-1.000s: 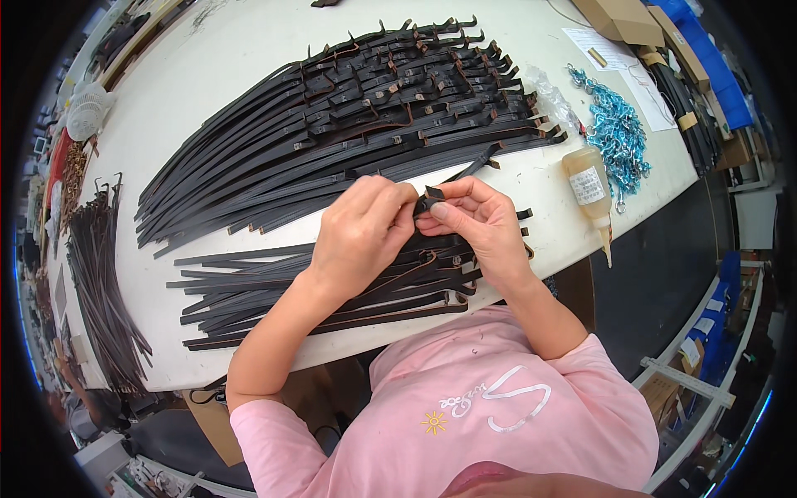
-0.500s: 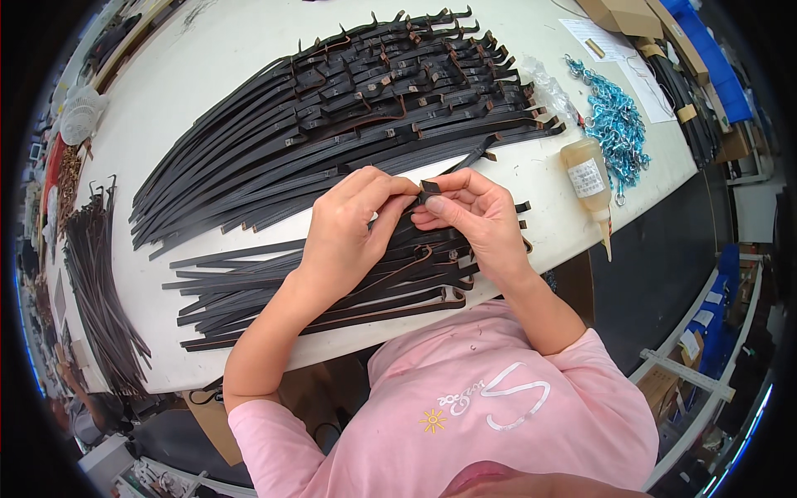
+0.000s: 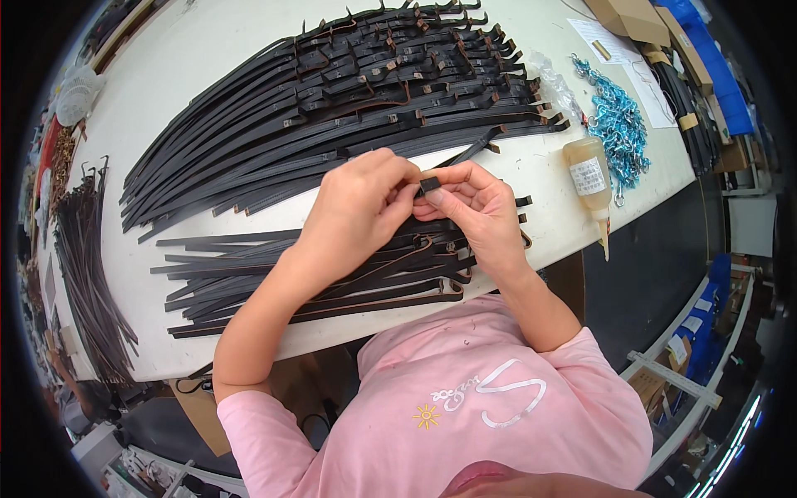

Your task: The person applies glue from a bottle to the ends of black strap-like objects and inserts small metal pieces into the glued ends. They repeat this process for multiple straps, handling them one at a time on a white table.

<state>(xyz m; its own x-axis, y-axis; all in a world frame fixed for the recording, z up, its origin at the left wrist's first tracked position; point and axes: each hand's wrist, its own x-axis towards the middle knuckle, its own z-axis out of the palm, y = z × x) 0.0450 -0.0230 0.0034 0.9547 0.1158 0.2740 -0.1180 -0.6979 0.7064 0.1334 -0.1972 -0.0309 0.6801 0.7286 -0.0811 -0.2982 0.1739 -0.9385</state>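
Note:
My left hand (image 3: 355, 203) and my right hand (image 3: 477, 207) meet over the near part of the table, fingers closed around the end of a black leather strap (image 3: 428, 185). A small block-like folded piece of it pokes up between my fingertips. The rest of that strap is hidden by my hands. Below them lies a loose pile of black straps (image 3: 241, 285), several with bent ends. A larger bundle of black straps (image 3: 274, 137), with bent ends and brown edges, stretches across the table beyond my hands.
On the right stands a glue bottle (image 3: 588, 178) with a narrow nozzle pointing toward me, beside a heap of blue metal clasps (image 3: 618, 133). A clear plastic bag (image 3: 552, 87) and paper sheets (image 3: 610, 46) lie behind. Another strap bundle (image 3: 91, 274) lies at the left edge.
The strap end between my fingers has turned and now shows a different face. My left hand has shifted slightly; my right hand keeps its pinch. The whole view has moved a little.

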